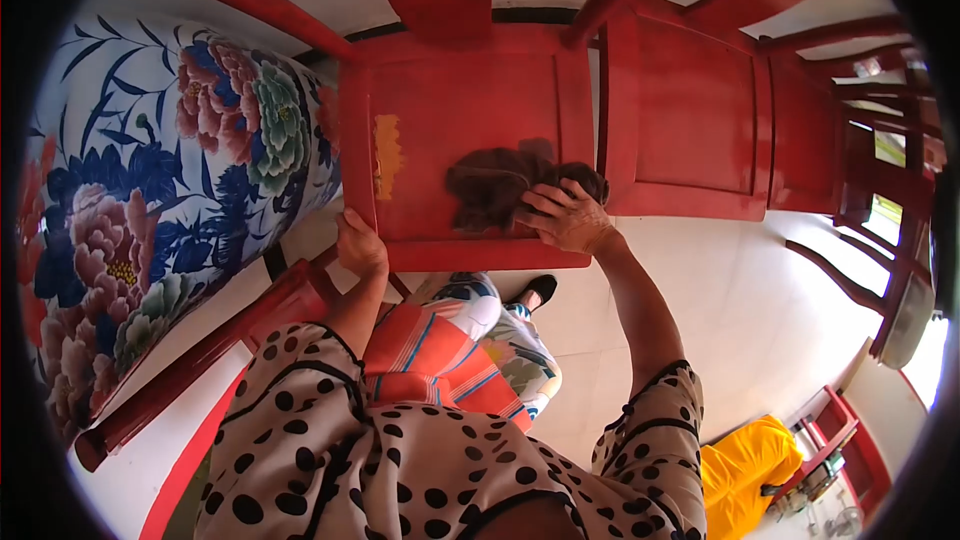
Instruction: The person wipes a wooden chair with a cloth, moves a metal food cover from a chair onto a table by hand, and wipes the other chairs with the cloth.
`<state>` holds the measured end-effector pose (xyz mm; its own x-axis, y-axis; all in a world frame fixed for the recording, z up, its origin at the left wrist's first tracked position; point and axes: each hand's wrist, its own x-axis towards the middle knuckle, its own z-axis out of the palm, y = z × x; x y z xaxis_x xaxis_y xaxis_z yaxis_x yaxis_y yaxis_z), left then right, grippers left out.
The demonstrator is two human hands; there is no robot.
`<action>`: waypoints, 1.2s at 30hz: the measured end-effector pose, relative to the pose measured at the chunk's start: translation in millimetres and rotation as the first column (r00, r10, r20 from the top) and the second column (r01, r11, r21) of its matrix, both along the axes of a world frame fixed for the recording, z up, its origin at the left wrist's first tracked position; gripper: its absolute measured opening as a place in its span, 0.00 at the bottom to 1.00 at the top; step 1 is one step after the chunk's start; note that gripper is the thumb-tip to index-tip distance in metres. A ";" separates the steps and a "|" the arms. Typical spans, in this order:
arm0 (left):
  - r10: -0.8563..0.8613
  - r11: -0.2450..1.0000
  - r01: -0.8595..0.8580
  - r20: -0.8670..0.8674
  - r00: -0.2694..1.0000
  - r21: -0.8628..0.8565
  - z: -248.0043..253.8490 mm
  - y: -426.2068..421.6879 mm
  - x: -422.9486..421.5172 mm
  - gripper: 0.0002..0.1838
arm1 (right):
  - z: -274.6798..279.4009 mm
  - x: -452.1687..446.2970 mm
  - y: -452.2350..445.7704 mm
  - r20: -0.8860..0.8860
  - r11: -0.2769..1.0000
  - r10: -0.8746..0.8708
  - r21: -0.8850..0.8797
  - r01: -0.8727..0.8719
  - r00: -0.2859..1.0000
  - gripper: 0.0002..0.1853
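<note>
A red wooden chair [480, 80] stands right in front of me, with a worn yellowish patch [388, 156] on the left of its seat. A dark brown cloth [490, 185] lies bunched on the seat's right half. My right hand [568, 218] presses on the cloth's right end, its fingers curled over the fabric. At the seat's front left corner, my left hand [360, 243] grips the edge; some of its fingers are hidden by the wood.
More red chairs [690, 110] line up to the right. On the left is a large surface with a flower pattern [130, 230], beside a red wooden rail [200, 370]. Yellow fabric [745, 470] and a red wooden piece [850, 440] are at the lower right, above pale floor [700, 310].
</note>
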<state>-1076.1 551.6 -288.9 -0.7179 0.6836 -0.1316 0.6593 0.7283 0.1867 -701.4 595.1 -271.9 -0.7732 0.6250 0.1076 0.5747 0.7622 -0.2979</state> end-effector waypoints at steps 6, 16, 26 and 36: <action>-0.002 1.000 0.002 0.000 1.000 0.015 0.8 4.9 1.3 0.29 | -2.3 -24.4 -17.9 -0.020 0.942 -0.336 0.014 0.336 0.942 0.24; 0.002 1.000 0.000 0.081 0.997 -0.024 14.2 7.0 3.6 0.29 | -0.3 -81.7 -44.7 -0.072 0.698 -0.715 -0.028 0.716 0.695 0.18; 0.029 0.998 -0.014 0.237 0.971 -0.064 31.6 4.8 2.2 0.30 | 7.9 -178.7 -90.8 -0.053 0.532 -0.846 -0.050 0.845 0.530 0.23; -0.112 0.993 0.116 0.327 0.938 0.009 -0.9 14.7 -40.5 0.42 | 37.5 -212.9 -87.4 -0.073 0.358 -0.934 -0.208 0.910 0.351 0.21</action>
